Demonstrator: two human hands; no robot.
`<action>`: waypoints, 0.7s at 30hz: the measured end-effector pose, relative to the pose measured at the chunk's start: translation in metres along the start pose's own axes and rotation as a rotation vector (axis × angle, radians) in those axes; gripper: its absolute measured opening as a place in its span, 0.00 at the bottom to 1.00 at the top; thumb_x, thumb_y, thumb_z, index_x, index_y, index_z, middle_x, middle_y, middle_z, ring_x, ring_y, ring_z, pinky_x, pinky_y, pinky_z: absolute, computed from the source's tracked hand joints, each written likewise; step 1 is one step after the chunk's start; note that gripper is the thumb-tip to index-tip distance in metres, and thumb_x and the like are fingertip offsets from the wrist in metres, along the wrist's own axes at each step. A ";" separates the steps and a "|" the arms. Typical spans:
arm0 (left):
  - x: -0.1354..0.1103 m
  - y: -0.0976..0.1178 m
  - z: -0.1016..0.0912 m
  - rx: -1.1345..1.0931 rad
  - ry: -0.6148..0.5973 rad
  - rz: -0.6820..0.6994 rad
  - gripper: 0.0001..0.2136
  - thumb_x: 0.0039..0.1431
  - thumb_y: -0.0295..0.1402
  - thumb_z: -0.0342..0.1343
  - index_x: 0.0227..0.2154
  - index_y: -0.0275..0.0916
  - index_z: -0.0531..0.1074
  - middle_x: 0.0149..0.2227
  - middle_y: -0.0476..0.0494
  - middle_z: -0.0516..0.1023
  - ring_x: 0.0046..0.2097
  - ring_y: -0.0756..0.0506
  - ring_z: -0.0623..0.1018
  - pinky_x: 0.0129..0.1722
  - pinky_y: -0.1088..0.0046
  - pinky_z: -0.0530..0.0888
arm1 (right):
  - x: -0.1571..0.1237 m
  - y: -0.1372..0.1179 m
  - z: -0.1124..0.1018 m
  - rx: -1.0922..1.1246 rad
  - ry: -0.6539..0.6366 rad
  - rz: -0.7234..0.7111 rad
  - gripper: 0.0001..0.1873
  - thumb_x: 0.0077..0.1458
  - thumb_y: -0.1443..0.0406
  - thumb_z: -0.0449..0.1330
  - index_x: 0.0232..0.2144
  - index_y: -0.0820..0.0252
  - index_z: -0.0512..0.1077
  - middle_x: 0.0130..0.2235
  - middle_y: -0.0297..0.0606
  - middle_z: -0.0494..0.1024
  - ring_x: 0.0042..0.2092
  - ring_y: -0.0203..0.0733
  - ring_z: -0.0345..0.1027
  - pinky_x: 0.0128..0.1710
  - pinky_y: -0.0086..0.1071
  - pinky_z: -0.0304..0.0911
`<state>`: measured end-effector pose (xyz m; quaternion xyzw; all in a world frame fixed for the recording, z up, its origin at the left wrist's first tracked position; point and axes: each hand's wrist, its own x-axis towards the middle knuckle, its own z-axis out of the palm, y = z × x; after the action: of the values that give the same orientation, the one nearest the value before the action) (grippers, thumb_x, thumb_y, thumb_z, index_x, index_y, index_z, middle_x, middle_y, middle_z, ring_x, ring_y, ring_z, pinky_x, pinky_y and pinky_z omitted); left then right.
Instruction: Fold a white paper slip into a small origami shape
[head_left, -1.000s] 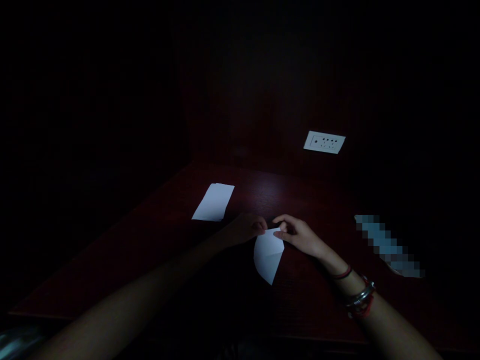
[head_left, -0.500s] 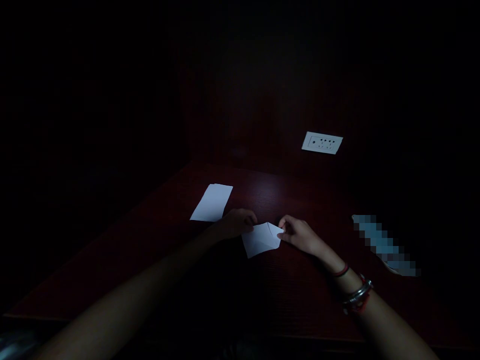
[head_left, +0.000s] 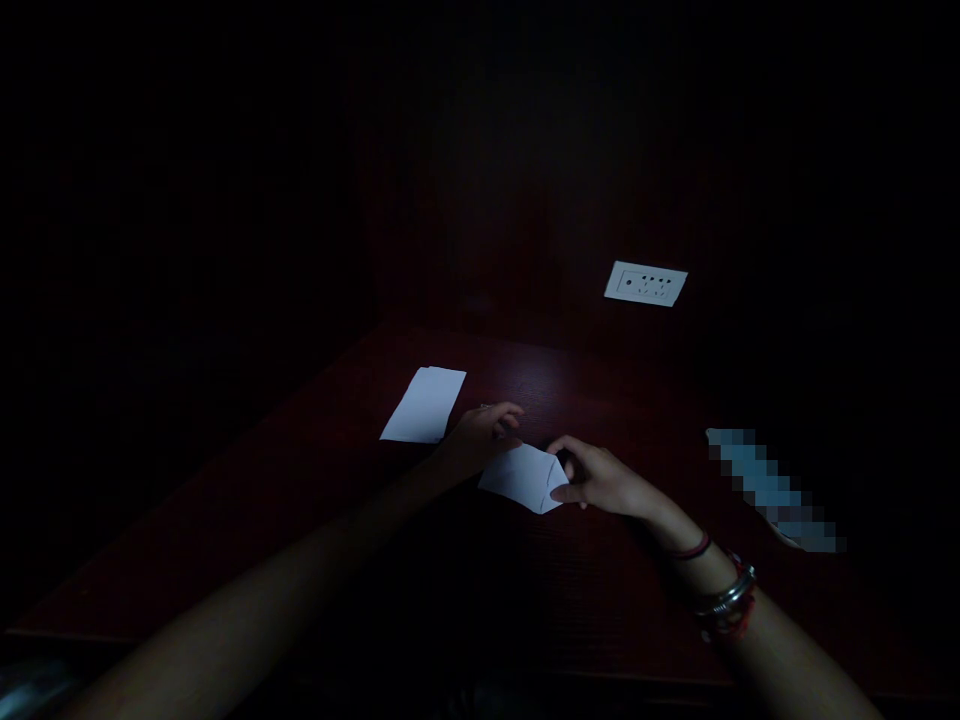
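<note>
A small sheet of folded white paper (head_left: 517,477) is between my hands, its right end folded into a pointed flap. My right hand (head_left: 600,480) pinches that pointed end, thumb in front and fingers curled behind. At the paper's upper left edge is my left hand (head_left: 484,437), its fingers stretched out and apart from the thumb. The left thumb lies along the top edge of the paper, apparently touching it. Behind and left of that hand, a stack of white paper sheets (head_left: 425,405) rests flat on the table.
The dark red wooden table (head_left: 315,440) is dimly lit, with a panel rising behind it. A white socket plate (head_left: 645,284) is set in the panel. On the right lies a long bluish item (head_left: 769,490), blurred by pixelation.
The folded paper has turned, its pointed flap now facing right in my right hand. My left fingers have lifted and straightened away from the paper. The stack has stayed put.
</note>
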<state>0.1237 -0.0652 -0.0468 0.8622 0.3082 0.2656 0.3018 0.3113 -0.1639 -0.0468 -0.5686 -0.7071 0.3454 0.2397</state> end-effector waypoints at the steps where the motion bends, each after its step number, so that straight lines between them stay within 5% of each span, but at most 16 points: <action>1: 0.000 0.000 -0.001 0.014 0.003 -0.041 0.21 0.44 0.36 0.52 0.43 0.42 0.58 0.37 0.49 0.68 0.33 0.50 0.69 0.32 0.75 0.65 | 0.001 0.002 0.001 0.073 0.004 0.041 0.20 0.39 0.65 0.58 0.37 0.59 0.56 0.22 0.28 0.65 0.19 0.28 0.59 0.17 0.23 0.55; 4: -0.001 0.002 -0.005 0.045 -0.043 -0.144 0.27 0.41 0.38 0.54 0.47 0.40 0.54 0.34 0.47 0.69 0.32 0.48 0.69 0.29 0.74 0.64 | 0.004 0.005 0.005 0.285 0.061 0.143 0.21 0.38 0.66 0.58 0.35 0.59 0.52 0.23 0.28 0.65 0.17 0.28 0.61 0.13 0.21 0.55; 10: -0.007 0.026 -0.007 0.101 -0.012 -0.024 0.13 0.46 0.31 0.48 0.37 0.40 0.64 0.34 0.49 0.69 0.36 0.48 0.68 0.34 0.74 0.63 | 0.004 -0.001 0.008 0.478 0.059 0.204 0.16 0.43 0.66 0.55 0.34 0.61 0.52 0.25 0.33 0.68 0.19 0.31 0.65 0.15 0.22 0.60; 13: -0.009 0.034 -0.007 0.082 0.006 0.031 0.10 0.47 0.31 0.47 0.35 0.39 0.65 0.35 0.49 0.69 0.36 0.49 0.67 0.35 0.73 0.62 | 0.004 -0.001 0.007 0.382 0.042 0.190 0.14 0.46 0.63 0.52 0.35 0.63 0.56 0.23 0.33 0.67 0.18 0.29 0.63 0.13 0.20 0.55; 18: -0.008 0.030 -0.005 -0.042 0.002 -0.070 0.12 0.48 0.34 0.46 0.38 0.39 0.62 0.35 0.48 0.69 0.33 0.50 0.68 0.30 0.76 0.64 | 0.003 -0.001 0.003 0.079 0.003 0.044 0.12 0.44 0.60 0.53 0.26 0.66 0.66 0.21 0.32 0.66 0.21 0.29 0.59 0.19 0.23 0.55; 21: -0.009 0.027 -0.001 -0.063 -0.006 -0.101 0.15 0.47 0.35 0.48 0.40 0.39 0.59 0.33 0.48 0.68 0.33 0.50 0.69 0.29 0.76 0.64 | 0.002 -0.004 0.002 -0.082 0.103 -0.046 0.15 0.41 0.62 0.57 0.34 0.63 0.66 0.28 0.35 0.69 0.28 0.34 0.61 0.27 0.27 0.57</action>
<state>0.1270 -0.0873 -0.0302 0.8365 0.3420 0.2571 0.3425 0.3069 -0.1625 -0.0452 -0.5787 -0.7202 0.2808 0.2600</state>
